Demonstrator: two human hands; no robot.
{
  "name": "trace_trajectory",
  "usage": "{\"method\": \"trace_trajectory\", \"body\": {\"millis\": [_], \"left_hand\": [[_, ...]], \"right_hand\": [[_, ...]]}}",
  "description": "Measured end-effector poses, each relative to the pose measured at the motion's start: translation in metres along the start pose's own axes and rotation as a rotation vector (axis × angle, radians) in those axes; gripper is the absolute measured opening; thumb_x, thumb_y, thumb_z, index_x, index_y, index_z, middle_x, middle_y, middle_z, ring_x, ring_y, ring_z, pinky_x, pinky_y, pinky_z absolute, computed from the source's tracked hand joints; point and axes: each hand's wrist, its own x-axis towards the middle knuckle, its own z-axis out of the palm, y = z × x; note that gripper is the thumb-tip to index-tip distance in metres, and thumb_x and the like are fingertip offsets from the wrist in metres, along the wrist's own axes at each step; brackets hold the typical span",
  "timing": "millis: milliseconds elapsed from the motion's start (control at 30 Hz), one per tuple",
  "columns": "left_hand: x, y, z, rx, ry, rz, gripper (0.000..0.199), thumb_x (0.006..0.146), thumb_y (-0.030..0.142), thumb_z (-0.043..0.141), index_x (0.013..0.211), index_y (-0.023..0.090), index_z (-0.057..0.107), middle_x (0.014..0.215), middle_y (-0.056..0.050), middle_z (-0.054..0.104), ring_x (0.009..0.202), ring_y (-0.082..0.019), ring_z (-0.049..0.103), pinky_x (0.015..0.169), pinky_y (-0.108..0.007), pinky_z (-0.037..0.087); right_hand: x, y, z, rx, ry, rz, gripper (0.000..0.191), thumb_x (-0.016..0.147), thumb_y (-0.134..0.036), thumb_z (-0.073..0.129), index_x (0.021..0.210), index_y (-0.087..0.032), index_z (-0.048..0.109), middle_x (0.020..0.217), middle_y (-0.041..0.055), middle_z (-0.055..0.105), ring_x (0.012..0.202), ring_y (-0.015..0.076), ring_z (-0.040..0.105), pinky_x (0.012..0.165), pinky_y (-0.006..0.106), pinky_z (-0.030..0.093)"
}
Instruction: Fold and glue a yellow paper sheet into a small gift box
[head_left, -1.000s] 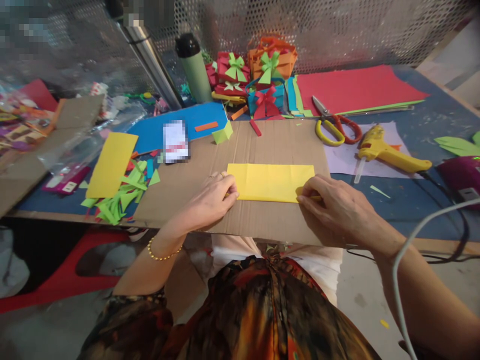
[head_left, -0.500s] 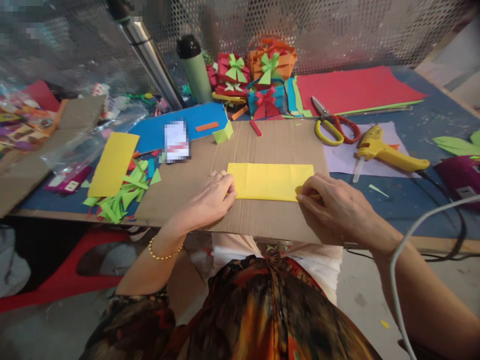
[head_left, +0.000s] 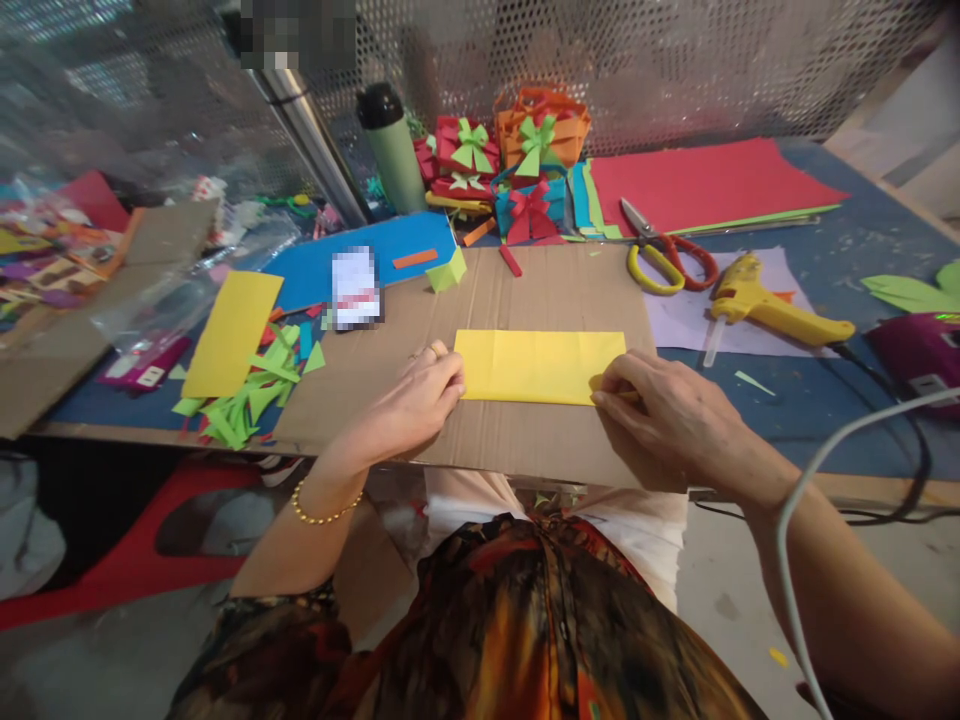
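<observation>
A folded yellow paper (head_left: 540, 367), wide and creased upright near its left part, lies on the brown cardboard sheet (head_left: 517, 440). My left hand (head_left: 424, 395) has its fingers closed on the paper's lower left corner. At the lower right corner, my right hand (head_left: 652, 400) pinches the paper between thumb and fingers. The undersides of both hands are hidden.
Scissors (head_left: 664, 260) and a yellow glue gun (head_left: 772, 305) lie at the right. Behind are paper bags with bows (head_left: 532, 150), red sheets (head_left: 705, 185) and a green bottle (head_left: 392, 150). Green scraps (head_left: 259, 385) and another yellow paper (head_left: 234, 335) are at the left. A pale cable (head_left: 787, 520) crosses my right forearm.
My left hand has shifted slightly left, showing a little more of the paper's left edge. My right hand keeps its hold. The view has tilted slightly.
</observation>
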Motion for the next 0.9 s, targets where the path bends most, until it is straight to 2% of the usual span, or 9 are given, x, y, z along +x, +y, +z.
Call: {"method": "trace_trajectory", "body": {"millis": [333, 567, 700, 767, 833, 900], "left_hand": [[0.004, 0.002, -0.005, 0.063, -0.06, 0.027, 0.02, 0.097, 0.018, 0.04, 0.079, 0.024, 0.036, 0.092, -0.003, 0.049, 0.09, -0.021, 0.051, 0.082, -0.038, 0.043], [0.004, 0.002, -0.004, 0.088, -0.076, 0.028, 0.02, 0.097, 0.016, 0.038, 0.08, 0.025, 0.034, 0.094, -0.004, 0.048, 0.09, -0.021, 0.049, 0.083, -0.038, 0.043], [0.001, 0.0, -0.001, 0.062, -0.031, 0.022, 0.018, 0.096, 0.016, 0.042, 0.081, 0.025, 0.034, 0.095, -0.004, 0.049, 0.092, -0.021, 0.05, 0.086, -0.039, 0.044], [-0.001, 0.0, 0.002, 0.016, 0.022, -0.005, 0.012, 0.093, 0.014, 0.047, 0.089, 0.023, 0.04, 0.099, -0.004, 0.05, 0.093, -0.021, 0.051, 0.087, -0.039, 0.044], [-0.003, 0.0, 0.004, -0.011, 0.071, -0.029, 0.014, 0.091, 0.012, 0.05, 0.099, 0.022, 0.045, 0.104, -0.005, 0.051, 0.095, -0.021, 0.052, 0.089, -0.039, 0.045], [-0.005, 0.002, 0.007, 0.014, 0.107, -0.029, 0.012, 0.092, 0.012, 0.051, 0.1, 0.021, 0.049, 0.106, -0.006, 0.051, 0.096, -0.022, 0.053, 0.089, -0.039, 0.045]], "right_hand": [[0.001, 0.0, 0.002, 0.019, 0.026, -0.032, 0.019, 0.096, -0.033, 0.052, 0.081, -0.023, 0.058, 0.082, 0.0054, 0.069, 0.07, 0.0206, 0.061, 0.063, 0.032, 0.038], [0.0, 0.001, 0.004, 0.023, 0.081, -0.064, 0.02, 0.096, -0.033, 0.051, 0.08, -0.023, 0.059, 0.08, 0.0055, 0.068, 0.067, 0.0194, 0.059, 0.062, 0.031, 0.038], [0.0, 0.001, 0.004, 0.017, 0.076, -0.07, 0.02, 0.096, -0.033, 0.051, 0.081, -0.023, 0.059, 0.08, 0.0055, 0.068, 0.069, 0.0201, 0.06, 0.062, 0.032, 0.038], [0.001, 0.001, 0.003, 0.012, 0.07, -0.068, 0.02, 0.096, -0.033, 0.051, 0.081, -0.023, 0.059, 0.08, 0.0054, 0.067, 0.069, 0.0204, 0.06, 0.063, 0.032, 0.038], [0.001, 0.001, 0.002, 0.009, 0.066, -0.067, 0.02, 0.096, -0.033, 0.051, 0.081, -0.023, 0.059, 0.08, 0.0051, 0.067, 0.069, 0.0202, 0.06, 0.062, 0.032, 0.038], [0.001, 0.0, 0.002, 0.009, 0.061, -0.068, 0.02, 0.096, -0.033, 0.052, 0.081, -0.023, 0.059, 0.08, 0.0049, 0.068, 0.068, 0.0201, 0.06, 0.062, 0.032, 0.038]]}}
